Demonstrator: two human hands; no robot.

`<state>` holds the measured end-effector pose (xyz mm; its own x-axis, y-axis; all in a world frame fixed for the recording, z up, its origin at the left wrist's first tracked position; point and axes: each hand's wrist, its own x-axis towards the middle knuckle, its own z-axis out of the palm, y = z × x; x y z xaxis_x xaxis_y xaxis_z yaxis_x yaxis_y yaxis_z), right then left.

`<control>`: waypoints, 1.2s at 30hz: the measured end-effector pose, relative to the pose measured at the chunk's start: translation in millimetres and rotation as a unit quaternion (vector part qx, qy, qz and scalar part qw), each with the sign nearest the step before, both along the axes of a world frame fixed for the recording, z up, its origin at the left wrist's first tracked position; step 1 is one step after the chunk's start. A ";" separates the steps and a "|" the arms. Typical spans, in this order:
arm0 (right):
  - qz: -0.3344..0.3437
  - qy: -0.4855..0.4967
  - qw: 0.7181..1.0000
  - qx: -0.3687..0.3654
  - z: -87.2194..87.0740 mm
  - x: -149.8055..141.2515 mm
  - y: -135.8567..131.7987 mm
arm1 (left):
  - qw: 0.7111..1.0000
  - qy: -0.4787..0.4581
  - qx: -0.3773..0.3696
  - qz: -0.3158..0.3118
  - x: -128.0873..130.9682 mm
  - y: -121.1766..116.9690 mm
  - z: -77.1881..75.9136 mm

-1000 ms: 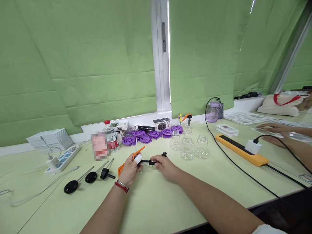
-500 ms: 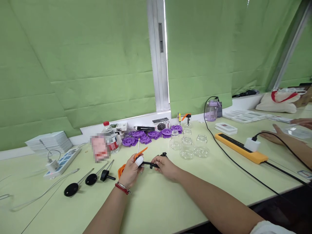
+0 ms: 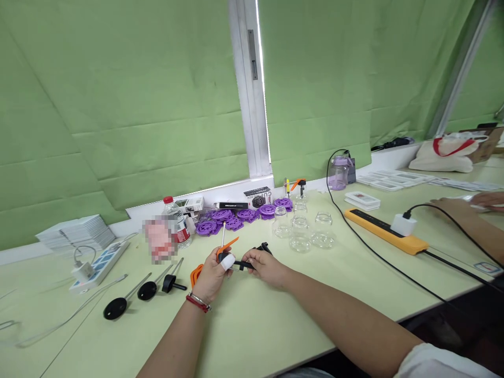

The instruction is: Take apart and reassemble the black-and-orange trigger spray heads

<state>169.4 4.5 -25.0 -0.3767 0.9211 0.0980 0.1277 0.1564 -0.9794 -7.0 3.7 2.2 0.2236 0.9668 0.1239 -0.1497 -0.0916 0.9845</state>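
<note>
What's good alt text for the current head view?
Left hand and right hand hold a black part between them over a pale table. Beyond are clear jars and purple pieces; black-ended rods lie to the left.

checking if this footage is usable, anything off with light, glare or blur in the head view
Head view: soft light overall, a glaring strip beside the white window frame; head view: a pixelated pink patch beside the bottle; head view: clear jars faintly outlined, fine detail on the black part between left hand and right hand too small to tell.
</note>
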 end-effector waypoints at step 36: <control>0.005 -0.072 0.988 0.140 2.4 3.4 -4.4 | 0.998 0.031 -0.033 -0.031 -0.3 -6.9 2.4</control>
